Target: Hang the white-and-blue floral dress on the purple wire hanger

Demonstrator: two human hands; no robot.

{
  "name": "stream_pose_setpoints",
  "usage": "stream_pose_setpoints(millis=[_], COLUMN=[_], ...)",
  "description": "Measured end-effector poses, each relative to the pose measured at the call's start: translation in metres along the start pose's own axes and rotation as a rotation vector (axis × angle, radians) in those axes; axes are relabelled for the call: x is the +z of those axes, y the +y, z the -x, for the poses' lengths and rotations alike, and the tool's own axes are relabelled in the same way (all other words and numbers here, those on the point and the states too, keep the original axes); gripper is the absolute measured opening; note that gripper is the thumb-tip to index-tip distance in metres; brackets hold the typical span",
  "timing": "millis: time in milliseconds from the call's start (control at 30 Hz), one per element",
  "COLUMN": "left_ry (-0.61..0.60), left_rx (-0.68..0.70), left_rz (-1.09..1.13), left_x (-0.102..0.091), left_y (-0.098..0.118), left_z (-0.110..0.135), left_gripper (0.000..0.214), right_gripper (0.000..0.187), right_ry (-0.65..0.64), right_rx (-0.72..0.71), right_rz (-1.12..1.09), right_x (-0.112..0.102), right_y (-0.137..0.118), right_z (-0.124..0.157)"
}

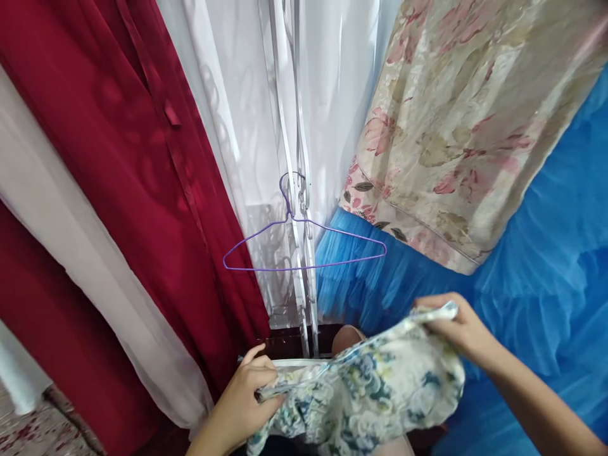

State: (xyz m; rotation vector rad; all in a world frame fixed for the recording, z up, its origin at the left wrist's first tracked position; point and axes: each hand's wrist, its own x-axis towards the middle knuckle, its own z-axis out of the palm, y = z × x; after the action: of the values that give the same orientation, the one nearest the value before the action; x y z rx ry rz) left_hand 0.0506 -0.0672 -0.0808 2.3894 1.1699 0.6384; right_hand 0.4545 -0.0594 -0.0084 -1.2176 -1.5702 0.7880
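Note:
A white cloth with a blue and green flower print (365,392) is stretched between my two hands at the bottom of the view. My left hand (247,396) is closed on its lower left edge. My right hand (456,326) pinches its upper right corner, held a little higher. Above the cloth an empty purple wire hanger (304,244) hangs by its hook from white ribbons (297,158) in front of a sheer white curtain (247,107).
A dark red garment (118,158) with a white fabric band hangs on the left. A beige cloth with pink flowers (465,120) hangs at the upper right over blue tulle (546,272). A patterned floor shows at the bottom left corner.

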Motion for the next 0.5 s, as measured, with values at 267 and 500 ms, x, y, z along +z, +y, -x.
stream_pose_setpoints(millis=[267,500], left_ry=[0.196,0.546], left_rx=[0.214,-0.192], left_rz=[0.296,0.87], left_x=[-0.029,-0.033], left_y=[0.057,0.047], left_z=[-0.03,-0.027], left_gripper=[0.021,0.033], right_gripper=[0.011,0.01], right_ry=[0.033,-0.429], right_rx=[-0.011,0.221], right_rz=[-0.327,-0.39], right_x=[-0.018,0.034], right_y=[-0.031,-0.044], right_z=[-0.171,-0.217])
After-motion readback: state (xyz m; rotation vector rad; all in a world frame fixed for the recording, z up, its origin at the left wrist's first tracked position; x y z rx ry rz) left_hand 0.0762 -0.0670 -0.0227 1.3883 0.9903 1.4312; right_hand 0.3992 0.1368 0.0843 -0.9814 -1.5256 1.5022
